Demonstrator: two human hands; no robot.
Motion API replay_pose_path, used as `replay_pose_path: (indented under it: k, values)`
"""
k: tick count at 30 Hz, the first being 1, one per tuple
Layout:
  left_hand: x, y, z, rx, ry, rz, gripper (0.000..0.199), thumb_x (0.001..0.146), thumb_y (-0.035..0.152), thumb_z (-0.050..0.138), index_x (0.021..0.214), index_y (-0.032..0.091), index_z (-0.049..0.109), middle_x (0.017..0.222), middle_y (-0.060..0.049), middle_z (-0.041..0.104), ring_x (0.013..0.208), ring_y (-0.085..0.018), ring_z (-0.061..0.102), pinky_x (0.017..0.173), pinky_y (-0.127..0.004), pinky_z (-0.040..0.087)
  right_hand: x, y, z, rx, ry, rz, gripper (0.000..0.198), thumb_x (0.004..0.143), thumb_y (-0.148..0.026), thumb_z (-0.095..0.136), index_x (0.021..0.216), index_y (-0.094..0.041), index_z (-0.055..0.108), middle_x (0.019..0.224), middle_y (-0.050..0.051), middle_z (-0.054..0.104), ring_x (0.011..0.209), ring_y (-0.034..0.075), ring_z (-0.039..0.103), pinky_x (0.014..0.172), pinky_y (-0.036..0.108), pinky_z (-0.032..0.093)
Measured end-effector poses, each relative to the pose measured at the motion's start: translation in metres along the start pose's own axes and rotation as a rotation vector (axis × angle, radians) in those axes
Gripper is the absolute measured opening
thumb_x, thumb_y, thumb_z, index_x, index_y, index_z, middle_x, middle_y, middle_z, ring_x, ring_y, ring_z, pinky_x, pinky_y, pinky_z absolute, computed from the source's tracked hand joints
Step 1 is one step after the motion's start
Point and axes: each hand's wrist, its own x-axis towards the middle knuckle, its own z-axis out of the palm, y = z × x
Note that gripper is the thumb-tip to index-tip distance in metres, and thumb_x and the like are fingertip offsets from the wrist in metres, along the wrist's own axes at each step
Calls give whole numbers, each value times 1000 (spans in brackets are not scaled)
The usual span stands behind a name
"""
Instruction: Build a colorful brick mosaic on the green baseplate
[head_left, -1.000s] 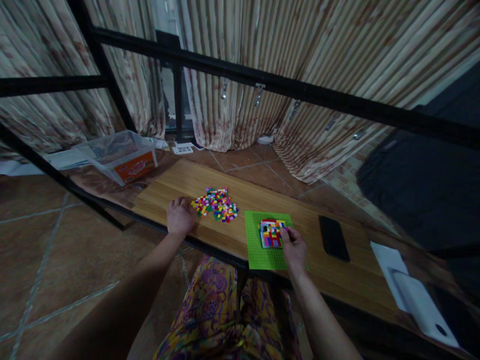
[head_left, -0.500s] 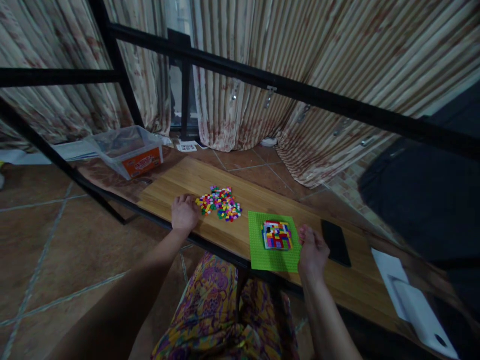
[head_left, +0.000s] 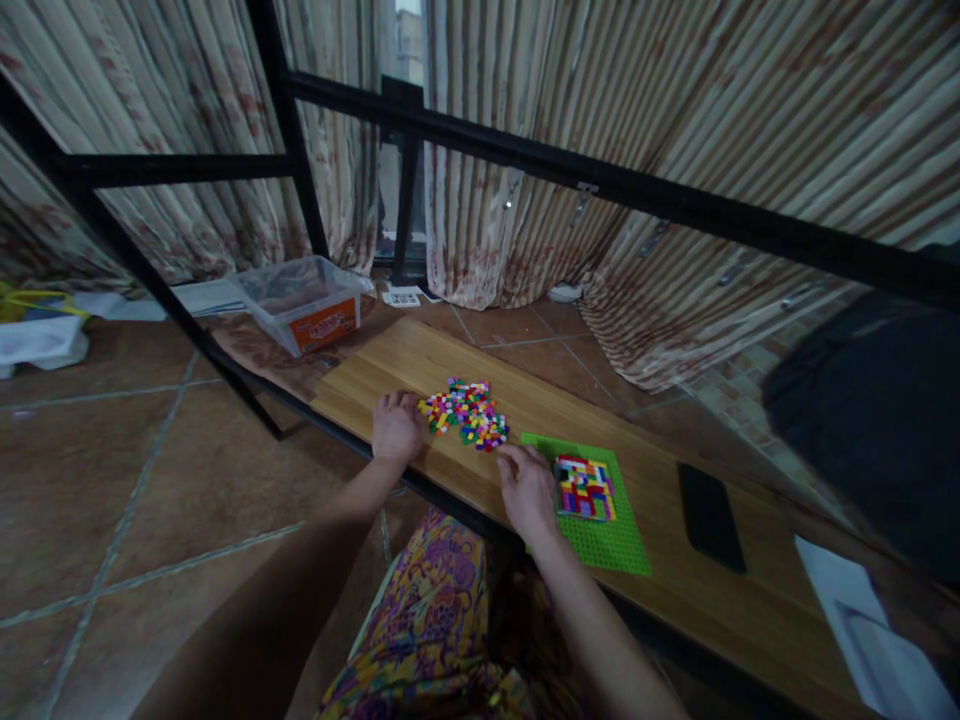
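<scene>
"So, how far along is the building looking?"

"Partly done, I am judging. A multicoloured brick block (head_left: 586, 488) is sitting on the green baseplate (head_left: 611, 545), with bare studs showing around it. A dark patch is showing near its far left corner; whether that is a gap, I am not telling from here."

"And what is remaining?"

"Many loose bricks (head_left: 469, 410) are lying in a spread pile on the tabletop (head_left: 420, 360), left of the baseplate. How many are belonging to the block, the view is not showing."

"State of the hands?"

"The left hand (head_left: 397, 428) is resting loosely curled beside the pile's left edge. The right hand (head_left: 529, 490) is hovering, fingers partly bent, near the pile's near right edge, overlapping the baseplate in view. Whether either is gripping a brick, I cannot tell."
</scene>
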Motion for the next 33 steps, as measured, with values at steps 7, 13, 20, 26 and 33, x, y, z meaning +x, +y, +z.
replay_pose_path:
  k: [7,13,20,26,33]
  values:
    - [0,-2,2,-4,7,10,34,85,17,41,104,14,69,106,-13,66,101,-29,55,93,-42,44,16,1,26,-92,-32,22,17,88,-26,53,92,-22,69,93,8,67,90,23,58,80,33,42]
    - [-1,-2,2,-9,6,13,34,85,16,41,105,14,69,107,-14,66,102,-29,55,92,-43,44,19,1,34,-126,-38,20,12,86,-23,55,91,-24,67,92,7,66,89,23,58,77,32,41]
    - [0,-1,3,-10,6,9,34,85,16,41,105,14,69,107,-14,66,101,-30,55,92,-44,44,19,2,33,-146,-37,17,12,86,-20,55,89,-24,66,93,6,66,89,21,58,77,31,41]
    - [0,-1,0,-6,13,9,33,84,16,43,104,15,69,107,-12,67,101,-30,55,92,-43,44,26,-3,33,-157,-50,16,11,86,-20,56,86,-22,66,92,7,66,90,22,59,78,31,41]
    - [0,-1,1,0,17,10,33,84,17,43,102,15,70,105,-12,67,100,-29,56,92,-41,45,24,-2,31,-153,-61,8,18,85,-14,52,88,-23,67,92,6,67,90,22,59,79,31,42]
